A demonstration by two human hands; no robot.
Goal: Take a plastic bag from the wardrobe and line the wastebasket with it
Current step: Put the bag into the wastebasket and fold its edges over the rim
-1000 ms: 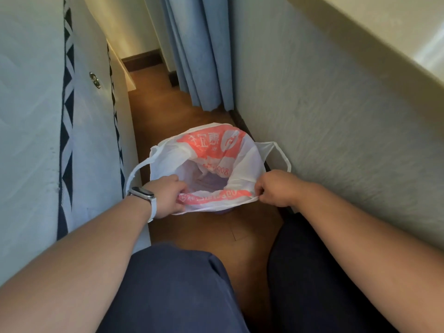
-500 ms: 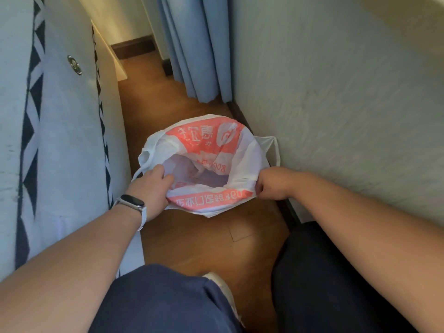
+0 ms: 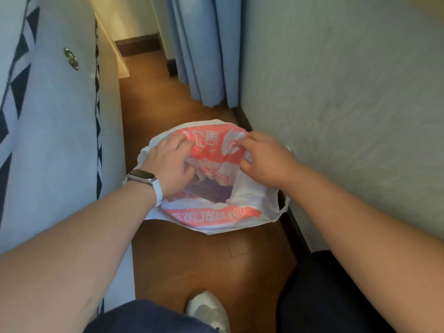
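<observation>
A white plastic bag (image 3: 216, 213) with red print lies spread open over the wastebasket, which it hides almost wholly; only a dim purplish inside (image 3: 211, 189) shows through the mouth. My left hand (image 3: 168, 164), with a white watch on its wrist, rests on the bag's far left rim, fingers curled over the plastic. My right hand (image 3: 260, 157) pinches the far right rim of the bag. A loose bag handle (image 3: 282, 207) hangs at the right side.
A bed (image 3: 55, 131) with a white, black-patterned cover stands close on the left. A pale wall (image 3: 336, 104) with a dark baseboard runs along the right. Blue curtains (image 3: 204, 49) hang beyond the bag. My white shoe (image 3: 207, 311) rests on the wooden floor (image 3: 192, 260) below.
Both hands have moved from the near rim of the bag to its far rim. The near edge now lies folded down over the basket's front.
</observation>
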